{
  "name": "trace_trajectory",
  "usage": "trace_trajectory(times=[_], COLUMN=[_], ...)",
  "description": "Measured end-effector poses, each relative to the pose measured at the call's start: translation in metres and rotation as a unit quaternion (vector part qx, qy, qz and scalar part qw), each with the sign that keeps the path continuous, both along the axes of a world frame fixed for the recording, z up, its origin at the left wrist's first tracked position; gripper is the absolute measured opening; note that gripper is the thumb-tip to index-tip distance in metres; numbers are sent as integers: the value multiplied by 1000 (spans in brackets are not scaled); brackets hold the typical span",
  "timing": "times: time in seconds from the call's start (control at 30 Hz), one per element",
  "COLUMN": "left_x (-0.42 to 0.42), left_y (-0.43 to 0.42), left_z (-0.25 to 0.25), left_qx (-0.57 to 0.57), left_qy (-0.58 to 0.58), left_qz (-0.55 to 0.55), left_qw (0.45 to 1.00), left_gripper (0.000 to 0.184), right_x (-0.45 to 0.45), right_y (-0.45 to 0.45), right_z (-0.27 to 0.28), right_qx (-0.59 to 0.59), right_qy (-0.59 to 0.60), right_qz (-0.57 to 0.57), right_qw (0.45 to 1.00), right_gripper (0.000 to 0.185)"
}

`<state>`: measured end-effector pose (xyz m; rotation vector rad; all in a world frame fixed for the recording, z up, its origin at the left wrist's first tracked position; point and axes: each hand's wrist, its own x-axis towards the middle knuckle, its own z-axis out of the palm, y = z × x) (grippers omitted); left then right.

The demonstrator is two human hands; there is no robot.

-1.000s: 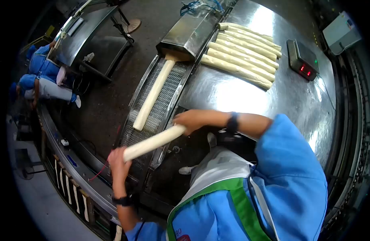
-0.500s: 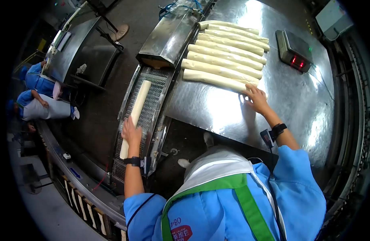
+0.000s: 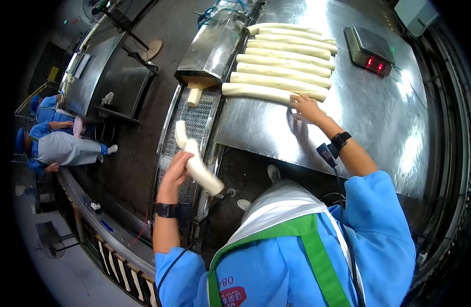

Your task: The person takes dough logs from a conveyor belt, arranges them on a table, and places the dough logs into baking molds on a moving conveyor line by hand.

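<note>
Nearest my camera are the wearer's blue sleeves (image 3: 373, 225) and white apron (image 3: 281, 207) with green trim. From where I sit, I see the left hand (image 3: 178, 169) closed around the middle of a pale roll (image 3: 204, 173), its near end blurred and its upper end bent. I have that roll over the mesh belt (image 3: 202, 112), slanting past the belt's right-hand rail; I can't tell whether it touches the mesh.

The right hand (image 3: 306, 109) is partly open, fingers laid over the nearest roll (image 3: 258, 93) close to its right end; I make out no firm grip. That roll lies on the steel table (image 3: 261, 135), at the near edge of a row of similar rolls (image 3: 284, 69) set side by side.

Further along the belt, the metal housing (image 3: 210, 56) acts as a cover, and one more roll (image 3: 194, 97) sticks out of its mouth. Beyond the row's right side sits a scale (image 3: 369, 48), red digits lit. Away at my left, a slotted rack (image 3: 118, 268) contains white strips, and past it two co-workers (image 3: 66, 146) in blue stand near another metal table (image 3: 94, 74).
</note>
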<state>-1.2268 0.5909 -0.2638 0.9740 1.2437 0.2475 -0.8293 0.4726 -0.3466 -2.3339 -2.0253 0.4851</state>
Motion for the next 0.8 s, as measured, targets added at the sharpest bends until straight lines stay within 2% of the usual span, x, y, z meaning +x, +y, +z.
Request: trace_trajectory(times=[0.1, 0.17, 0.2, 0.23, 0.3, 0.33, 0.37, 0.43, 0.53, 0.67, 0.7, 0.77, 0.8], left_x=[77, 117, 132, 144, 150, 150, 152, 153, 162, 174, 174, 167, 162], left_y=[-23, -43, -49, -50, -34, -28, -21, -15, -6, -5, -1, 7, 11], left_z=[-16, -34, -39, -46, -80, -106, -106, -112, -118, -116, -120, -118, -112], left_qx=[-32, -67, -57, 25, 232, 339, 308, 353, 393, 410, 413, 417, 449], left_qy=[-123, -237, -173, -97, 14, 25, 21, 13, -4, 58, 69, 89, 120], left_qz=[2, -108, -182, -238, -326, -251, -250, -269, -301, -259, -257, -241, -246], left_qw=[992, 963, 966, 966, 916, 906, 918, 896, 869, 873, 871, 872, 850], left_gripper=[33, 31, 32, 35, 41, 39, 42, 49, 54, 55, 53, 52, 50], right_x=[-4, -6, -9, -9, -17, -21, -28, -23, -12, -9, -9, -10, -6], right_y=[-7, -17, -24, -30, -50, -61, -73, -81, -82, -66, -60, -48, -43], right_z=[7, 8, 10, 9, 13, 7, 6, -3, -9, -23, -19, -7, -14], right_qx=[10, 61, 79, 74, 49, 25, 41, 71, 115, 216, 221, 160, 161], right_qy=[61, 138, 151, 169, 162, 125, 86, -17, -34, -104, -100, -81, -41], right_qz=[-27, -44, -56, -53, -44, -63, -88, -105, -118, -40, -26, -55, -74], right_qw=[998, 988, 984, 981, 985, 990, 992, 992, 986, 970, 970, 982, 983], right_gripper=[32, 34, 34, 39, 45, 50, 48, 44, 44, 43, 43, 44, 52])
